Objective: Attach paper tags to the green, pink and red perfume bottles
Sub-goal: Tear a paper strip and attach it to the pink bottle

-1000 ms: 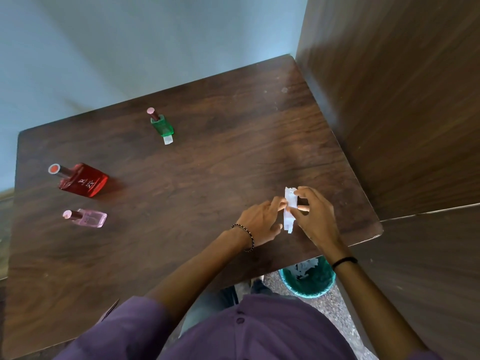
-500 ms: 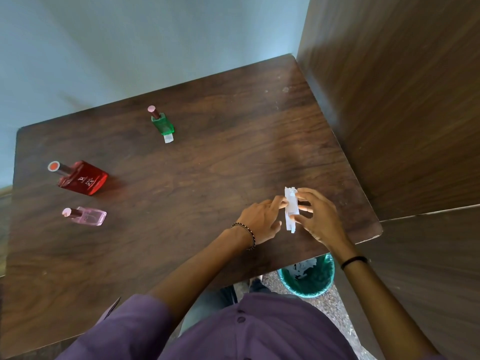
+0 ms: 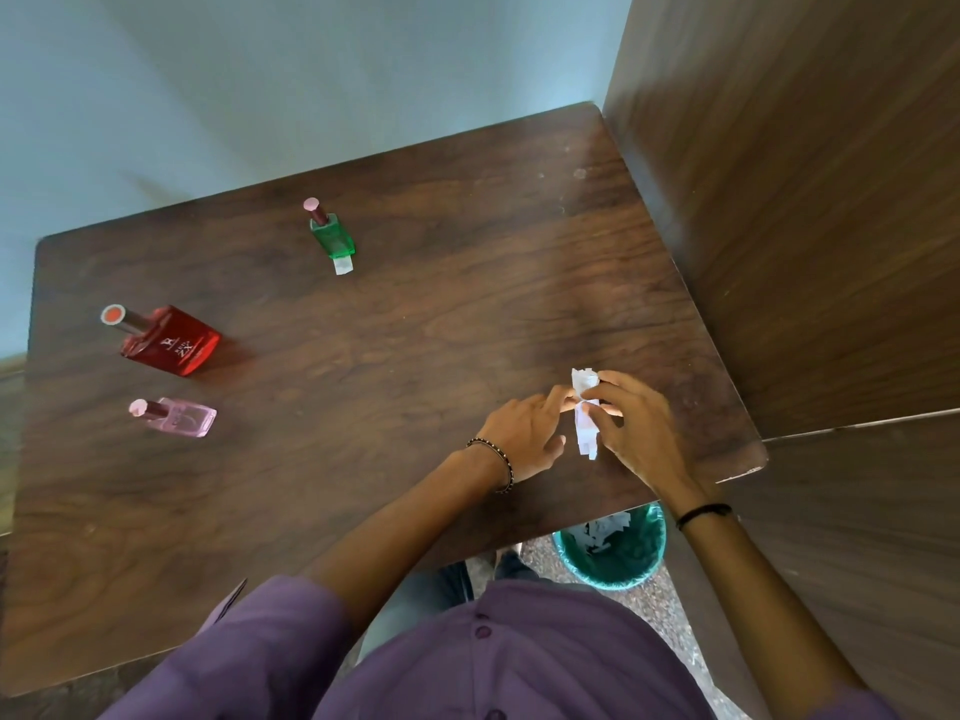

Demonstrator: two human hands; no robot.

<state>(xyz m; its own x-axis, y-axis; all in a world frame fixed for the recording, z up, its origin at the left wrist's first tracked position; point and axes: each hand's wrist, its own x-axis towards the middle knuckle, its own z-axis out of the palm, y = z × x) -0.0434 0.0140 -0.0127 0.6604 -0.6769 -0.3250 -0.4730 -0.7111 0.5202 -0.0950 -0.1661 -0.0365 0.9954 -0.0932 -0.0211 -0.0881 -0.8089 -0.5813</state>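
Prepping the next tag: gripping ragged, crumpled white paper strip (image 3: 584,414) in right hand (image 3: 631,423) over table (image 3: 415,356) near-right corner, steadying it with straightish left hand (image 3: 524,433) fingertips. Probably needing one piece torn free, then carrying to table's left side for red bottle (image 3: 169,341) or pink bottle (image 3: 176,416) (green bottle (image 3: 332,233), far middle, already tagged).

The person is wearing a purple shirt (image 3: 545,672) with small matching buttons (image 3: 482,630) down the front (the forearms are showing bare). A thin beaded bracelet (image 3: 503,462) is circling the wrist of the left hand (image 3: 524,433), and a plain black band (image 3: 704,513) is circling that of the right hand (image 3: 636,431). Grey-blue trousers (image 3: 415,600) are showing below.
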